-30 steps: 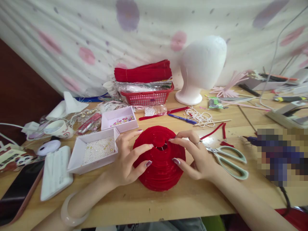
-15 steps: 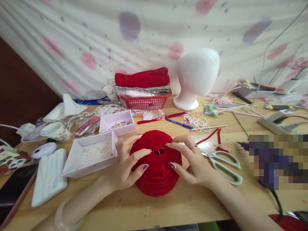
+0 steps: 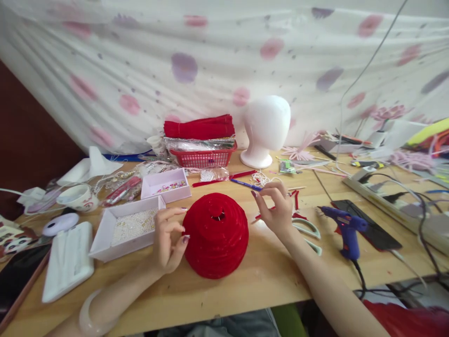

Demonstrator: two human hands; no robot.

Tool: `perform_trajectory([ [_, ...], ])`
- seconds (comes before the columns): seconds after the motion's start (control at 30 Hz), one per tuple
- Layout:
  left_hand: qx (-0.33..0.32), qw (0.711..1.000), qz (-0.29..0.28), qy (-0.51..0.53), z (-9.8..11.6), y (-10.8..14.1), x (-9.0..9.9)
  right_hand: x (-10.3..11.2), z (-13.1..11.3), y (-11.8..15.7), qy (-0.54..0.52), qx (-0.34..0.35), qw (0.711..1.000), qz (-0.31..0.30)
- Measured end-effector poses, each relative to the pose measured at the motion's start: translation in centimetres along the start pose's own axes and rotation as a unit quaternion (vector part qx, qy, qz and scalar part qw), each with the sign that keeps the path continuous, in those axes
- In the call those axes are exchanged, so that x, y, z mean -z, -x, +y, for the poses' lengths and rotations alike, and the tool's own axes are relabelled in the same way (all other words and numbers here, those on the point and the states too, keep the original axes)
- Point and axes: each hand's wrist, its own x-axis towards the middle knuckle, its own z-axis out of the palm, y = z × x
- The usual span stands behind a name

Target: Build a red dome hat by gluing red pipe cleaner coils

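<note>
On the table before me sits a rounded red dome (image 3: 215,248), built of coiled, fuzzy red strips. Near its top is a small dark opening with bits of wire showing. My left hand (image 3: 170,241) is at the dome's left side, fingers loosely bent and apart; whether its fingertips touch the dome is hard to tell. To the right, clear of the dome, my right hand (image 3: 277,210) is raised with thumb and fingers loosely curved, and I see nothing between them. Below it lie scissors (image 3: 308,228), partly hidden, and short red strips (image 3: 296,199).
White boxes of pearl beads (image 3: 133,227) and coloured gems (image 3: 170,187) stand left. Behind are a red basket (image 3: 205,158) of red strips and a white foam head (image 3: 268,124). At right are a blue glue gun (image 3: 347,229), a phone (image 3: 368,224) and a power strip (image 3: 382,206).
Both hands have come away from the dome's top opening, the left to its side, the right off to the right. The view has shifted, bringing the phone and power strip fully into sight.
</note>
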Motion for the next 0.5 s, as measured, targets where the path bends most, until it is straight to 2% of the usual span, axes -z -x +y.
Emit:
perform_trajectory([
  [0.27, 0.066, 0.998, -0.001, 0.011, 0.2, 0.1, 0.0, -0.1, 1.0, 0.1, 0.068, -0.053, 0.996, -0.005],
  [0.5, 0.129, 0.99, -0.018, 0.045, 0.1, 0.0, -0.4, 1.7, 2.2, -1.0, 0.108, -0.102, 0.989, 0.002],
])
